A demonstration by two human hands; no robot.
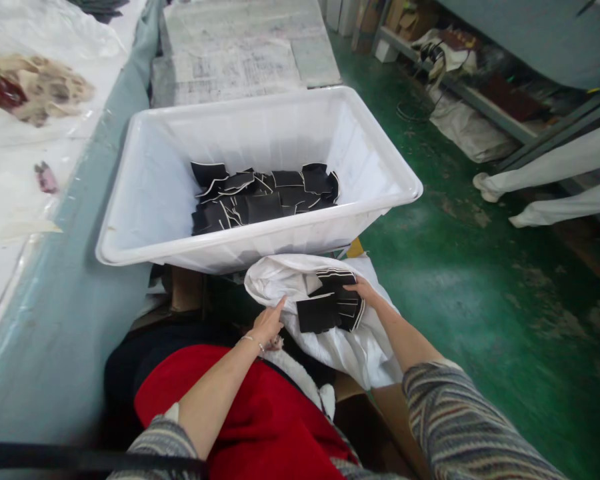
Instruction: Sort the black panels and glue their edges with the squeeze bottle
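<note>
Currently, black pieces [317,313] lie at the mouth of a white sack [375,360]. Right grip [369,291]: fingers at their edge; cannot tell if pinched. Left grip [268,325]: forefinger extended by the sack's rim; hold unclear. Probably light, bendable, prone to sliding; best taken by stacked edges.

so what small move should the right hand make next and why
Probably square up the black pieces a little with the right hand: they lie fanned and uneven at the mouth of the white sack, and that hand is at their edge. The left hand is by the sack's rim.
</note>
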